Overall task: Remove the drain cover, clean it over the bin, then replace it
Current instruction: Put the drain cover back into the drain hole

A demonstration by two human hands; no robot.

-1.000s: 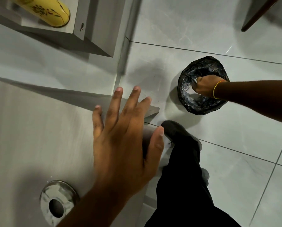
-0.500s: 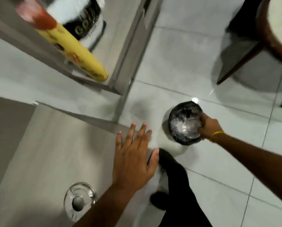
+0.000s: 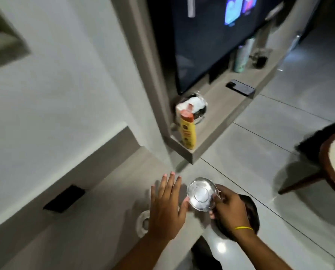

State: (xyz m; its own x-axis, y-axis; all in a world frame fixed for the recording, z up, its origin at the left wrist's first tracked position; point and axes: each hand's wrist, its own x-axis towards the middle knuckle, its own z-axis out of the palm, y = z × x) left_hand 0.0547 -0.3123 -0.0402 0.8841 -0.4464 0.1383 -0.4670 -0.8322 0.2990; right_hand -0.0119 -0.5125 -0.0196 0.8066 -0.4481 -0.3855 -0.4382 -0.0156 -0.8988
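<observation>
My right hand grips a round shiny metal drain cover by its right edge and holds it up, facing me. My left hand is spread flat with fingers apart just left of the cover, its thumb tip close to the cover's rim. Under my left wrist the metal drain ring in the grey ledge is partly hidden. The black-lined bin stands on the floor behind my right hand, mostly covered by it.
A yellow bottle and a white packet stand on a low shelf under a dark screen. A phone lies further along. A wooden chair stands at right. My dark-clad leg is below.
My right hand has left the bin and come up and left with the drain cover. The camera has tilted up. My left hand stays spread over the ledge.
</observation>
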